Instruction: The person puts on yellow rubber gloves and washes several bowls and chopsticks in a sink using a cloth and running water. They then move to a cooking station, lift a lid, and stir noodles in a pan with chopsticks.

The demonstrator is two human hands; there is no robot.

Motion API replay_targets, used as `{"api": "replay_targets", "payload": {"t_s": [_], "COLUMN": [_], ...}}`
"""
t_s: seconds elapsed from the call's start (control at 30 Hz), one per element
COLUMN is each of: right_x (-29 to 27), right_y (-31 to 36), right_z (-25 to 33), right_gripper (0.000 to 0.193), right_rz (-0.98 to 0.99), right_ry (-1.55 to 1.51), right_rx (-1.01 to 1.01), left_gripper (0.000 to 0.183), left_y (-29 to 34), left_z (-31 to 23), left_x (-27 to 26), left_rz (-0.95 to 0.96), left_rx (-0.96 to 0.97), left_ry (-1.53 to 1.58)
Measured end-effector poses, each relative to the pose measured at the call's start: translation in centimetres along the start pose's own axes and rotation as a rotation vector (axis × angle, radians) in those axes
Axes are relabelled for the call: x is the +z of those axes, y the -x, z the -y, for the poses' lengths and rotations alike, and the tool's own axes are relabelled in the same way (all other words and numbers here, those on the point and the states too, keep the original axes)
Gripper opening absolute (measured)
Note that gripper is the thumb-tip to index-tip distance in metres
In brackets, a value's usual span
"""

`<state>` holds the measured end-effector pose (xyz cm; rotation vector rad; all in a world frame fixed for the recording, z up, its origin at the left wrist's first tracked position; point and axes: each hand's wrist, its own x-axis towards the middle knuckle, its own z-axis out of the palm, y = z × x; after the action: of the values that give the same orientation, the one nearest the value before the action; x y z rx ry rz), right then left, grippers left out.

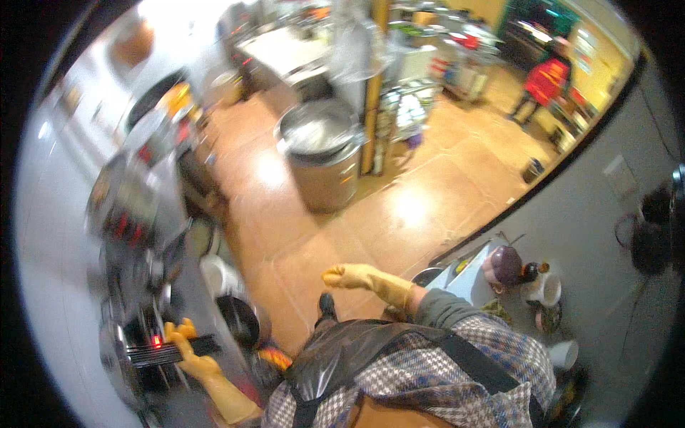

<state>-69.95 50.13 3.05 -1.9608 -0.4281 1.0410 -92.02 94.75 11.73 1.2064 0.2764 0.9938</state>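
Both my hands wear yellow rubber gloves. At the lower left, my left hand [194,362] is closed around a dark bundle of flat black strips [146,354], with fingers showing on both sides of it. Motion blur hides what the strips are exactly. A small red lit display [157,341] shows right beside those fingers, close to a shiny metal appliance. My right hand [349,277] hangs in front of my body over the tiled floor, fingers curled in, with nothing visible in them. A dark apron [335,357] covers my checked clothing.
Ahead stands a large round metal pot [321,164] lined with plastic, near a post [374,93]. Cluttered counters run along the left wall. A white-blue surface [464,274] with cups and bottles lies at my right. Farther off, a person in red [548,80] stands.
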Motion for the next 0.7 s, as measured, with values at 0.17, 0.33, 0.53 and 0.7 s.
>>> {"api": "replay_targets", "payload": {"t_s": [0.17, 0.33, 0.53, 0.7], "right_x": [-10.2, -17.4, -26.4, -43.3], "right_y": [2.6, 7.9, 10.4, 8.5], "right_z": [-7.3, -11.3, -8.5, -8.1], "right_gripper": [0.024, 0.053, 0.083, 0.073], "right_rz": [-0.505, -0.633, -0.787, -0.955], "right_ry": [0.030, -0.852, -1.114, 0.125], "right_rx": [0.201, 0.246, -0.138, 0.274], "left_gripper": [0.034, 0.025, 0.019, 0.018], "left_y": [-8.1, -5.1, 5.7, 17.2], "left_z": [20.9, 30.6, 35.1, 37.8], "left_x": [18.7, 40.7, 66.3, 83.0], "left_rz": [0.211, 0.481, 0.684, 0.788], "left_rx": [-0.947, -1.375, -1.606, -1.264], "left_ry": [0.722, 0.616, 0.504, 0.094]}}
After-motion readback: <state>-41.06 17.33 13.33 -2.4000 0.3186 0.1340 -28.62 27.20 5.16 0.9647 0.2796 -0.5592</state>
